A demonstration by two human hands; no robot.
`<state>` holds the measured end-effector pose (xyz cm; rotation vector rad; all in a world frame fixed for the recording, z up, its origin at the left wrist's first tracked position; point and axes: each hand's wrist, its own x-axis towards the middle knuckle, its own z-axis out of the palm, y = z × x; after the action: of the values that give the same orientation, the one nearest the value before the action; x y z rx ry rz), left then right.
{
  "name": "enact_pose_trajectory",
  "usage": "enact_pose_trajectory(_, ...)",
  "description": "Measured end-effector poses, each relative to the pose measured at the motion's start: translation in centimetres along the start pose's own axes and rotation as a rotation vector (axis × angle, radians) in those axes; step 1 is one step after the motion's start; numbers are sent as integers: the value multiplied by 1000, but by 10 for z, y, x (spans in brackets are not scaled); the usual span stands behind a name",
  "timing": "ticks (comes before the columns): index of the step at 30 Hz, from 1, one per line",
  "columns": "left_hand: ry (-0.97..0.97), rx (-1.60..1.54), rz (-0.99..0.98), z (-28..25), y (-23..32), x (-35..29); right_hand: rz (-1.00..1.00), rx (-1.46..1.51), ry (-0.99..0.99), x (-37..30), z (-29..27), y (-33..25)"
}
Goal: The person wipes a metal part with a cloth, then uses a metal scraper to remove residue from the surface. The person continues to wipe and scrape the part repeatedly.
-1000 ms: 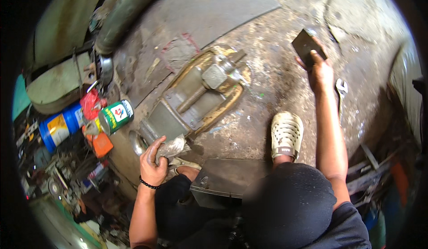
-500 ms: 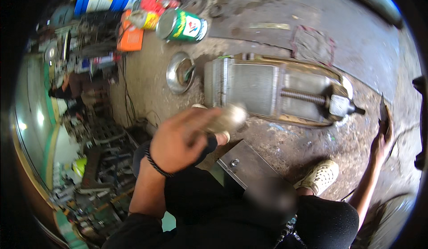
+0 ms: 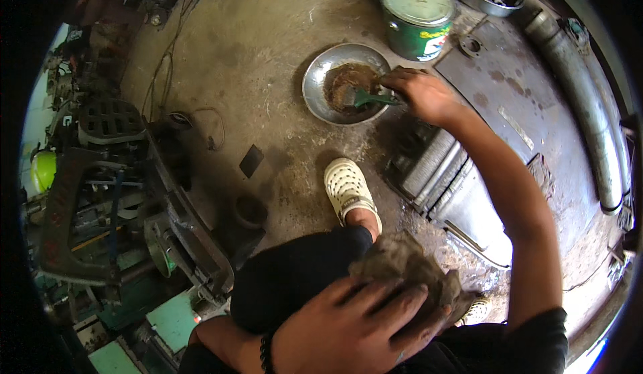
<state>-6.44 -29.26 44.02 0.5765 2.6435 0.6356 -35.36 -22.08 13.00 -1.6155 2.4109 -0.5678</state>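
Brush Grasped at Pan; Rag in Left Hand

Nearest the wearer, the left hand [image 3: 365, 324] has its fingers curled over a crumpled grey-brown rag [image 3: 405, 263]. Beyond it, right of the light clog [image 3: 348, 185], lies a ribbed metal assembly [image 3: 429, 168]. Farther out, the right hand [image 3: 429, 96] grasps the handle of a green brush [image 3: 372, 98]; the bristle end rests inside a round metal pan [image 3: 313, 87], against brown residue. A green can [image 3: 418, 29] stands behind the pan.

Status: brush grasp appears complete; lifting it clear of the pan is not done.

Change: the right hand, earlier holding a dark flat plate away from the pan, is now at the brush.
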Motion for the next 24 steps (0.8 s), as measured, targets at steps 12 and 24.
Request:
enact_pose_trajectory(12,24,-168,-293,-29,-98,-63,186,-290,-263,129,143,35)
enact_pose_trajectory(24,-25,9,-259,8,10,-54,430,1104,320,-200,-116,6)
